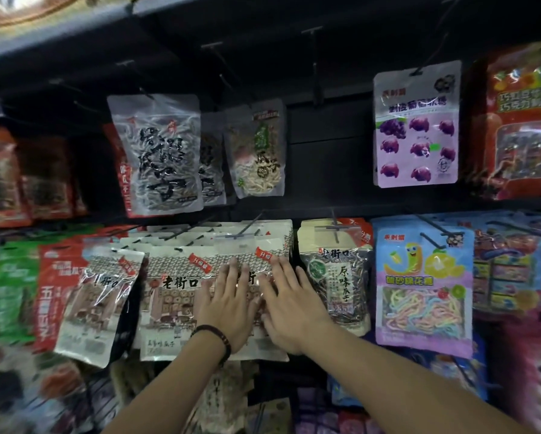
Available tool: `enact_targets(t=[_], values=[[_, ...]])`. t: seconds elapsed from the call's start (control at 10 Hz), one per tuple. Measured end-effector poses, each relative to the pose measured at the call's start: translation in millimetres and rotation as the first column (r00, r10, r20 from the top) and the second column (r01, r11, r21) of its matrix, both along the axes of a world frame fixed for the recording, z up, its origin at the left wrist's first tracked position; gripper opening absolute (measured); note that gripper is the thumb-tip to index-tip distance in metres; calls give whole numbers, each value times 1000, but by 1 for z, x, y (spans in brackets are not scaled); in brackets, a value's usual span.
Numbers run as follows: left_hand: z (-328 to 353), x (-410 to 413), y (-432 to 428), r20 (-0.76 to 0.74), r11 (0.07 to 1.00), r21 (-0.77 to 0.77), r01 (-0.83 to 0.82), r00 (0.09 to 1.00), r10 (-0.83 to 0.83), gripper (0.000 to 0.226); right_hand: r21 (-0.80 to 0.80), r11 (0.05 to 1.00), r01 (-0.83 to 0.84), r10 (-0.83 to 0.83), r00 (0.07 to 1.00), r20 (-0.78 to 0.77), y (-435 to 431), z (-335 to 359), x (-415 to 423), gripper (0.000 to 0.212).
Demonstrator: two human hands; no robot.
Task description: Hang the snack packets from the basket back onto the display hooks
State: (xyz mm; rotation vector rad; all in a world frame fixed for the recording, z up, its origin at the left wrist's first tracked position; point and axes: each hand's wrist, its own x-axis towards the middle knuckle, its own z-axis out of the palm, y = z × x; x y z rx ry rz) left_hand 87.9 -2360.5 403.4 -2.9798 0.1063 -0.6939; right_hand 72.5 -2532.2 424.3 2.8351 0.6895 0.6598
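**Dark shop wall of pegged snacks: both hands flat on a cream packet**

From 6 o'clock: two bare forearms, a dark bead bracelet [214,335] round the left wrist. Left hand [228,303] laid palm-down on the cream snack packet [250,250] at mid-frame, fingers straight and spread, curled round nothing. Right hand [289,311] just beside it at 3 o'clock, equally flat, fingers straight and fanned toward 11 o'clock, pressing the same packet. Packet itself at the front of a thick stack of the same kind, its top edge just under the tip of a display hook [247,228]; cannot tell whether threaded on it.

At 9 o'clock from the hands, a twin packet [169,302] hanging straight, then a tilted packet [97,302], its foot swung toward 7 o'clock. Beyond those, red and green packs [56,277], blurred. At 3 o'clock, a dark seed packet [335,277] on its own hook, then a blue-and-lilac candy packet [422,286] with a yellow cartoon figure.

Higher, toward 12 o'clock, the upper row: a clear packet with bold black lettering [159,155] at 11 o'clock, a smaller green-labelled packet [256,151] beside it, bare hooks [314,64] at 12 o'clock, a lilac grape-sweet packet [416,126] at 1 o'clock, red boxed sweets [520,120] at 2 o'clock. Topmost, a dark shelf edge [75,36] slanting across from 10 o'clock.
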Motion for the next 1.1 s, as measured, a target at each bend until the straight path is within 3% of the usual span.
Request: enact_targets(t=[0.5,0.9,1.0,1.1], values=[[31,53,3,-159,998,-64,-20,987,9,64,47,995,88,-82,990,-115,4,32,63,74],[12,7,4,-123,999,33,28,992,-24,75,-106,994,1,-4,999,-34,-12,20,9,79],[2,-16,-3,-132,998,24,66,989,-62,79,-95,995,-22,16,998,-58,-25,15,-19,87],[5,-46,-20,-185,996,47,82,980,-72,77,-94,995,-37,28,995,-99,-41,14,-48,82]])
